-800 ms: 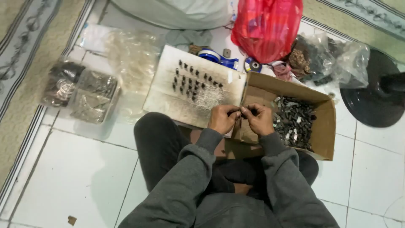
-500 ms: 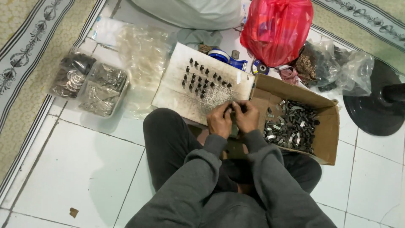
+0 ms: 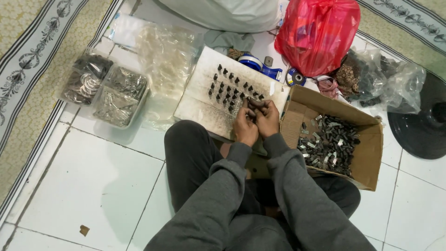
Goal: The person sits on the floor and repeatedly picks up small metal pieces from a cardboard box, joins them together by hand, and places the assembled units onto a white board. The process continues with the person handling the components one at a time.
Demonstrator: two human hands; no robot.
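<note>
Head camera view looks down on a person in grey fleece sleeves and dark trousers sitting on a glossy white tiled floor (image 3: 93, 186). Both hands meet over the near edge of a flat, scuffed white board (image 3: 204, 109) that lies on the floor. The left hand (image 3: 245, 126) and the right hand (image 3: 268, 120) press knuckle to knuckle, fingers curled in and pinched together on a small dark part (image 3: 254, 105) held between the fingertips; its exact shape is too small to tell. Just beyond the hands, rows of small dark upright pieces (image 3: 232, 88) stand on the board.

Right of the hands, touching the board's edge, sits an open brown cardboard box (image 3: 367, 158) holding a heap of dark and silvery metal bits (image 3: 330, 144). Left of the board lie crinkled clear plastic bags (image 3: 165, 56) and two clear plastic tubs (image 3: 104, 90) of shiny metal rings and clips. Behind the box rests a shiny red plastic bag (image 3: 318, 32), with a blue tape dispenser (image 3: 260, 67) near it. A round black base (image 3: 423, 125) lies far right. Patterned beige carpet (image 3: 28, 60) borders the tiles.
</note>
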